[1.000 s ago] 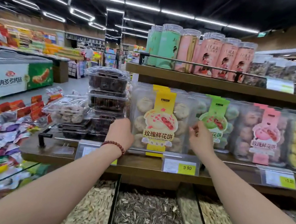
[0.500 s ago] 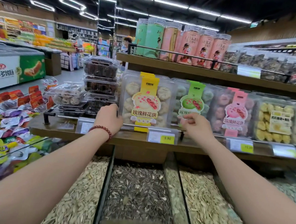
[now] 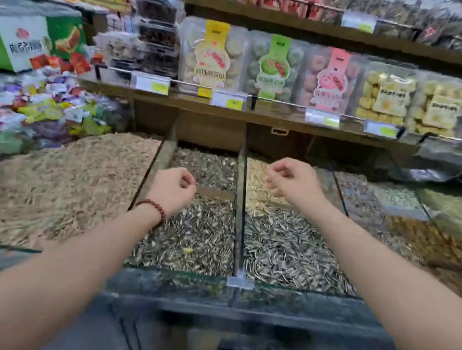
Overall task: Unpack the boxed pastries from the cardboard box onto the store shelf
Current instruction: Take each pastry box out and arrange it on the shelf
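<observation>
Hovering over the seed bins (image 3: 199,228), both hands were empty: my left hand (image 3: 172,190) loosely curled around nothing, bead bracelet (image 3: 153,208) at the wrist, and my right hand (image 3: 291,182) half-closed with fingers slack, also gripping nothing. Boxed pastries sat upright on the store shelf (image 3: 258,115) behind the rail: yellow-label pastry box (image 3: 213,57), green-label pastry box (image 3: 275,66) just beside it, pink-label pastry box (image 3: 329,80) next along, all touching in a row above the price tags (image 3: 228,100). Cardboard box was not in view; a blurred dark shape sat at the bottom edge, couldn't tell what it was. My read: step in hand was going back for the next box. To do it well I'd have kept arms clear of the glass dividers (image 3: 239,212) over the seeds, gripped the next pack by both side edges, kept the label facing out, and slotted it flush behind the rail without toppling neighbours. Frame was motion-blurred, so small details were unreliable.
</observation>
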The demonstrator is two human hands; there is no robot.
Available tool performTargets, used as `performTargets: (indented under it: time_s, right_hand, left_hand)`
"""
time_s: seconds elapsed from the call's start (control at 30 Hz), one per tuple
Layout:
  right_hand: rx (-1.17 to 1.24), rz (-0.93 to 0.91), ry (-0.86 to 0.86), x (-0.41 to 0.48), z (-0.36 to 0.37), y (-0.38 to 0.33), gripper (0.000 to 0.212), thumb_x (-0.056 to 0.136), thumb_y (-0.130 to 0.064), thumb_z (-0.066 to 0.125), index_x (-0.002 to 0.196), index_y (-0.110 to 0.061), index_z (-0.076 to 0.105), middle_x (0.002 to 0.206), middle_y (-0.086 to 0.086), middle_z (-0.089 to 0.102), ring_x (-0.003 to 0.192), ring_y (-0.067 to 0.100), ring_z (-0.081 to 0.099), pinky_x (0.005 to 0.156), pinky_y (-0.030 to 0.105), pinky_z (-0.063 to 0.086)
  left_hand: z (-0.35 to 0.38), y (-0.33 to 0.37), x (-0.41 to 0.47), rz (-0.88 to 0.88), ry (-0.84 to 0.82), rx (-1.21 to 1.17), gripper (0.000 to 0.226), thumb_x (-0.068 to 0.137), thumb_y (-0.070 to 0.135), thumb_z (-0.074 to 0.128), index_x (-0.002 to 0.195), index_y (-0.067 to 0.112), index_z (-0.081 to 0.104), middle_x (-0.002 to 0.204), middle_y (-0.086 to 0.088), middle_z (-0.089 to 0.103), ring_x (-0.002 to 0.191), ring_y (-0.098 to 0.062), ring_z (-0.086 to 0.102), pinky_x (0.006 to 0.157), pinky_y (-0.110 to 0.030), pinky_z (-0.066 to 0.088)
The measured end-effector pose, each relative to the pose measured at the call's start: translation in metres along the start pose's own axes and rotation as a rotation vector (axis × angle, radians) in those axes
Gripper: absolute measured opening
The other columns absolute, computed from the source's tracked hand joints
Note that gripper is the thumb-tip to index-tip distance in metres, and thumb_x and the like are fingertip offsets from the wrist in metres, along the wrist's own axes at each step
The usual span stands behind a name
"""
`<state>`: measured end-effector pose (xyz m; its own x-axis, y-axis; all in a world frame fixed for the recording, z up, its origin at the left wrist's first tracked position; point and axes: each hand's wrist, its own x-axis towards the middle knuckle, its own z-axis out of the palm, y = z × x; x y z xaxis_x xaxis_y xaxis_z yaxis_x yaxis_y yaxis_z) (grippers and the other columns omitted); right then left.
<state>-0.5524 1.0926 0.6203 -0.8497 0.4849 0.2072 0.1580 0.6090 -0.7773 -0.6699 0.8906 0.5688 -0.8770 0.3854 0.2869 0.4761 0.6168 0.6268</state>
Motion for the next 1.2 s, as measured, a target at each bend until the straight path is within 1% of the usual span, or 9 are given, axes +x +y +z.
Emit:
performTargets:
  time_s: [0.17,0.33,0.47,0.53,0.63,0.87,0.97,1.07,1.2]
  right_hand:
    - [-0.001,0.058,-0.195,-0.090,0.012,0.019,0.007,0.092,-0.007,0.057,0.093,-0.010,0.063,0.089,0.015,0.068,0.080,0.027,0.069,0.068,0.037,0.061]
    - [0.128,0.254,-0.271,-0.175,0.054,0.080,0.019,0.092,-0.005,0.056,0.081,-0.020,0.060,0.074,0.003,0.064,0.068,0.014,0.063,0.066,0.030,0.059]
    - [0.078,0.405,-0.368,-0.226,0.102,0.156,0.020,0.090,-0.003,0.056,0.079,-0.019,0.062,0.073,0.002,0.064,0.072,0.021,0.064,0.072,0.037,0.057]
    - [0.056,0.486,-0.373,-0.248,0.128,0.199,0.030,0.087,0.000,0.057,0.071,-0.025,0.062,0.071,0.001,0.064,0.073,0.025,0.063,0.072,0.038,0.056]
    - [0.020,0.601,-0.371,-0.278,0.165,0.262,0.032,0.085,-0.003,0.061,0.067,-0.030,0.061,0.073,0.006,0.066,0.067,0.019,0.059,0.067,0.037,0.055]
    - [-0.090,0.822,-0.350,-0.338,0.241,0.393,0.012,0.081,0.000,0.065,0.085,-0.004,0.076,0.089,0.016,0.074,0.082,0.020,0.064,0.066,0.019,0.045]
    - [-0.168,0.919,-0.392,-0.358,0.269,0.439,0.018,0.088,-0.011,0.058,0.095,-0.005,0.073,0.097,0.024,0.072,0.095,0.035,0.067,0.081,0.036,0.054]
    - [-0.227,0.910,-0.435,-0.362,0.283,0.457,0.024,0.091,-0.011,0.051,0.102,-0.001,0.070,0.104,0.024,0.070,0.100,0.036,0.065,0.086,0.039,0.052]
    - [-0.158,0.987,-0.495,-0.365,0.297,0.468,0.033,0.091,-0.013,0.054,0.122,-0.004,0.059,0.120,0.015,0.064,0.105,0.030,0.062,0.073,0.025,0.041]
  left_hand:
    - [0.026,-0.005,-0.103,-0.057,-0.076,-0.156,0.009,0.083,0.006,0.059,0.081,0.007,0.068,0.072,-0.001,0.064,0.065,-0.014,0.057,0.060,-0.010,0.044]
    - [0.058,-0.044,-0.200,0.012,-0.382,-0.161,0.009,0.084,0.008,0.060,0.082,0.015,0.066,0.075,0.007,0.064,0.068,-0.002,0.060,0.068,-0.014,0.049]
    - [0.105,-0.096,-0.255,-0.071,-0.530,-0.073,0.013,0.080,0.004,0.061,0.077,0.016,0.066,0.062,0.019,0.055,0.064,0.010,0.057,0.059,-0.001,0.038]
    - [0.132,-0.124,-0.278,-0.160,-0.570,-0.022,0.014,0.079,0.004,0.061,0.073,0.016,0.066,0.057,0.015,0.054,0.058,0.000,0.059,0.058,-0.007,0.040]
    - [0.176,-0.160,-0.312,-0.291,-0.693,0.043,0.011,0.079,0.013,0.056,0.073,0.011,0.065,0.064,-0.003,0.062,0.072,-0.028,0.064,0.064,-0.028,0.047]
    - [0.274,-0.231,-0.351,-0.427,-0.781,0.144,0.016,0.081,0.013,0.055,0.068,0.022,0.055,0.075,-0.004,0.061,0.074,-0.024,0.058,0.061,-0.023,0.038]
    - [0.321,-0.260,-0.367,-0.441,-0.796,0.198,0.025,0.084,0.012,0.051,0.061,0.020,0.049,0.077,-0.011,0.061,0.074,-0.028,0.055,0.064,-0.025,0.040]
    - [0.355,-0.282,-0.380,-0.435,-0.795,0.227,0.015,0.086,0.010,0.049,0.078,0.012,0.061,0.087,-0.015,0.066,0.084,-0.033,0.060,0.066,-0.025,0.038]
    - [0.388,-0.310,-0.399,-0.498,-0.849,0.286,0.020,0.086,0.004,0.043,0.089,-0.002,0.062,0.095,-0.022,0.066,0.093,-0.037,0.061,0.071,-0.030,0.044]
